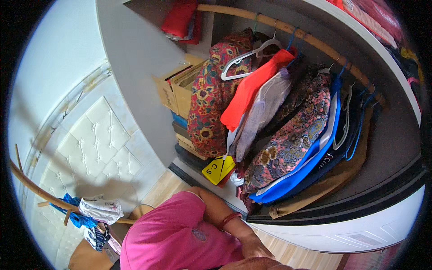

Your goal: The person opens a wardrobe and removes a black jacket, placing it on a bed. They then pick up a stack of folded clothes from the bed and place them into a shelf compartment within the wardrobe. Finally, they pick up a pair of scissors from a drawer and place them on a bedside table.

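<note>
My left hand, with a red band on its wrist, is low in the picture in front of my pink shirt. Its fingers are partly hidden, so what it holds does not show. My right hand seems to be the brown shape cut off by the bottom edge, close against the left. Above them, clothes hang in an open wardrobe: a red floral garment, a bright red one, a grey one, a paisley one, a blue one and a brown one.
A bent-looking wooden rod carries hangers, including a white hanger. Cardboard boxes are stacked behind the clothes. A yellow tag dangles low. At left, a wooden stand holds small cloths before a tufted white headboard.
</note>
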